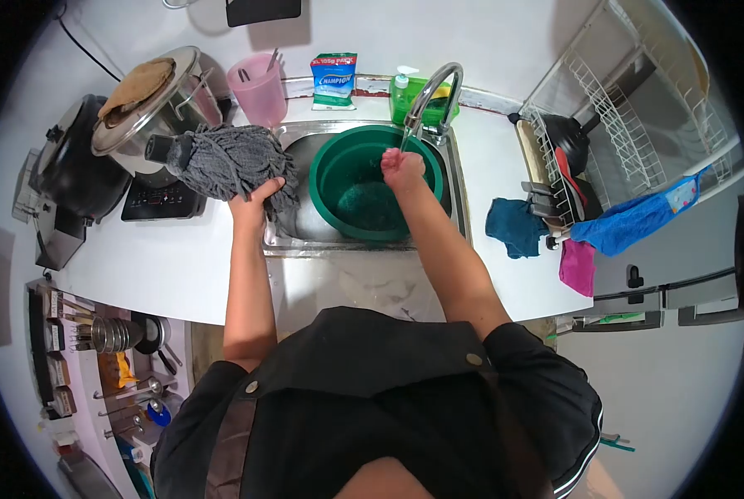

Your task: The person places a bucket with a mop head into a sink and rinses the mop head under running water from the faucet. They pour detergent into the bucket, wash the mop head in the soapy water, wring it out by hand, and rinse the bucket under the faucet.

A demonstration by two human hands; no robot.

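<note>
My left hand (258, 200) grips a grey string mop head (230, 162) with a dark socket, holding it over the left edge of the steel sink (293, 243). Its strands hang partly into the basin. A green plastic basin (339, 224) sits in the sink, with what looks like some water and foam at its bottom. Over the basin's right rim, my right hand (404, 169) is closed with curled fingers under the spout of the chrome faucet (433, 93). A thin stream of water seems to fall onto it. I see nothing held in those fingers.
Behind the sink stand a pink pitcher (258, 91), a detergent packet (334, 81) and a green soap caddy (414, 100). Left are a steel pot (160, 108) and an induction cooker (162, 200). Right are a teal cloth (515, 227) and a dish rack (588, 158).
</note>
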